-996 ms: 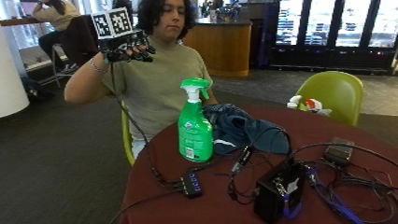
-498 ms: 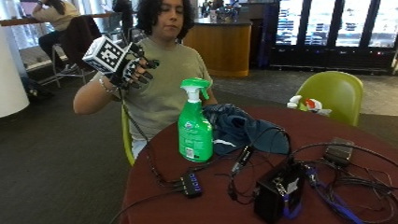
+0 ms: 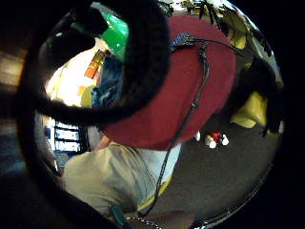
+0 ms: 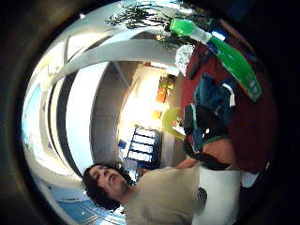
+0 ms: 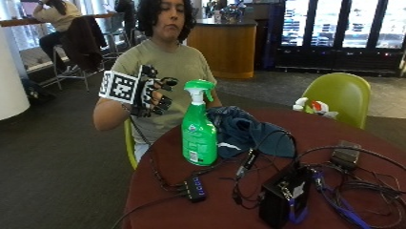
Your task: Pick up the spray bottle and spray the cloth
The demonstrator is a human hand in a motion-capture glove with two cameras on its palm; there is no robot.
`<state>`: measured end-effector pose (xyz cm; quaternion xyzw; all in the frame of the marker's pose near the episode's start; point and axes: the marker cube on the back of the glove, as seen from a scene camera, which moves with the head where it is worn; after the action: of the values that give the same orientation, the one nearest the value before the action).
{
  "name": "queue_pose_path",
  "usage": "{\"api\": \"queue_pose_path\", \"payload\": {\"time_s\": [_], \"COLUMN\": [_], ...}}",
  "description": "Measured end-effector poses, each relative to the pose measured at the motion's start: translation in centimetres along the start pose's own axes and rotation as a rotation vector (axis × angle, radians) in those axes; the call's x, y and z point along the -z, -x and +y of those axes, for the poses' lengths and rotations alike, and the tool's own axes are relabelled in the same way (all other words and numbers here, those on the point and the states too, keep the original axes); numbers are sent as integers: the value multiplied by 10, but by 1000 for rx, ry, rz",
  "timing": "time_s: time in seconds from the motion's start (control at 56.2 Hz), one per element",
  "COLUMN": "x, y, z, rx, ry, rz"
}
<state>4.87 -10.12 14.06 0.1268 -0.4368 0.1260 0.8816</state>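
Fingers (image 5: 166,90) of the right hand (image 5: 152,91) hang relaxed, holding nothing, beside the spray bottle (image 5: 198,125) upright on the worktop (image 5: 222,210), touching the cloth (image 5: 244,132). Best wrap the neck, forefinger on the trigger.

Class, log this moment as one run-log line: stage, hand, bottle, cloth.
stage: approach | right hand: raised beside bottle, holding nothing | spray bottle: upright on table, untouched | cloth: bunched behind bottle

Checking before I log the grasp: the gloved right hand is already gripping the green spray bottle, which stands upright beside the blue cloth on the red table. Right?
Not quite. In the outside view the gloved right hand is raised beside the green spray bottle, not touching it. The bottle does stand upright beside the blue cloth on the red table.
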Motion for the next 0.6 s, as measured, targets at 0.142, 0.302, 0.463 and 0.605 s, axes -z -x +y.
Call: {"api": "queue_pose_path", "payload": {"time_s": [0.142, 0.302, 0.463, 0.605], "x": [-13, -41, -56, -55], "y": [-10, -23, -32, -33], "z": [-36, -71, -82, -72], "rx": [1, -103, -105, -52], "ry": [-126, -311, -404, -337], "rz": [-65, -141, -176, -90]}}
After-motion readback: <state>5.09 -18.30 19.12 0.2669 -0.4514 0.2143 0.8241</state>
